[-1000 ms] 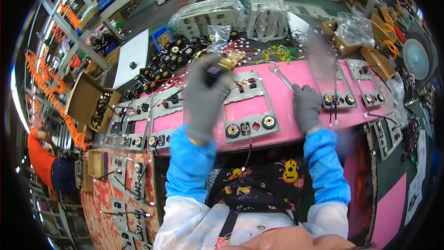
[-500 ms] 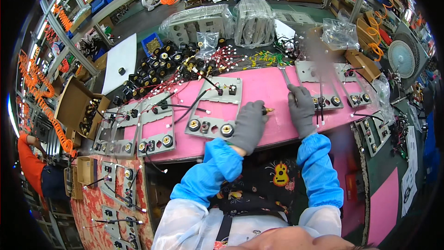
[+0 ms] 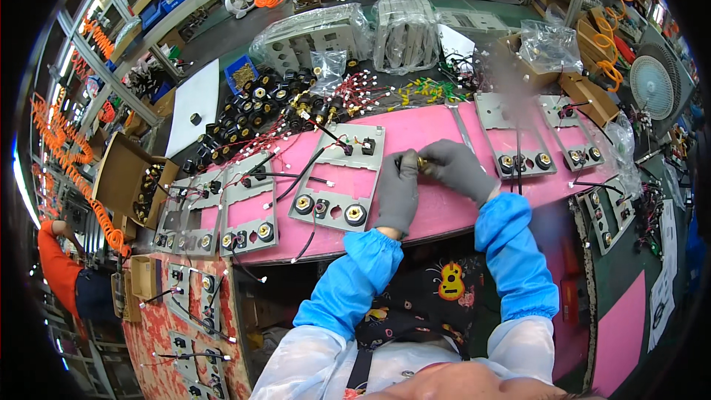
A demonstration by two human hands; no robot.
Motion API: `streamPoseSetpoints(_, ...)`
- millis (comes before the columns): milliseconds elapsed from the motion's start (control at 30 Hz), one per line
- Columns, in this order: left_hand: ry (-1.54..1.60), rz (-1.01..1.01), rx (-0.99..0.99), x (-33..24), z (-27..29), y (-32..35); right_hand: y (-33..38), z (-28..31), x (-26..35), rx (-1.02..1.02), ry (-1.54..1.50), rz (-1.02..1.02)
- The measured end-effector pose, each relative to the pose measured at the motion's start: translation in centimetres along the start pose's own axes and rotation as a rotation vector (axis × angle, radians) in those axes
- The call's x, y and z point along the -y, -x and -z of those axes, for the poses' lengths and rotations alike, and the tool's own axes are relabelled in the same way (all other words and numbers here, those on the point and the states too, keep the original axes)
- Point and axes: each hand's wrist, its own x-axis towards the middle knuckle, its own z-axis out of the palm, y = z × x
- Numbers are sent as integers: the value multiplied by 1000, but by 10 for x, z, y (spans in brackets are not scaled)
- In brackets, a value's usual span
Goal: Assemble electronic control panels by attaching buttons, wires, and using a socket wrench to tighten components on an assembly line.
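Near the desk's (image 3: pixel 453 211) front edge, the left hand (image 3: pixel 398 192) grasps a brass part (image 3: pixel 423 162), partly hidden, and the right hand (image 3: pixel 458 169) pinches it too. By the desk's left edge, an open carton (image 3: pixel 124 169) contains black pieces (image 3: pixel 149 191); farther back, a blue bin (image 3: pixel 254 70) holds brass bits (image 3: pixel 241 75).

grey gloves (image 3: pixel 398 198), blue oversleeves (image 3: pixel 513 252), black patterned apron (image 3: pixel 418 292)

Your gloved L grip (image 3: pixel 398 196) & R grip (image 3: pixel 459 169) come tog. w/ curled fingers (image 3: pixel 409 161); R wrist (image 3: pixel 493 194) bends inward, both forearms (image 3: pixel 516 255) angle fwd.
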Motion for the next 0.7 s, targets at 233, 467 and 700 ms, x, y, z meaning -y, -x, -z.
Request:
streamPoseSetpoints(233, -205, -11, -19, 6, -10, -24, 16, -27, 4, -614, 328, 253)
streamPoseSetpoints(467, -276, -6, -3, 5, -13, -32, 23, -40, 0, -596, 36, 132)
streamPoseSetpoints(700, -315, 6, -14, 5, -12, -30, 28, -36, -6, -547, 129, 184)
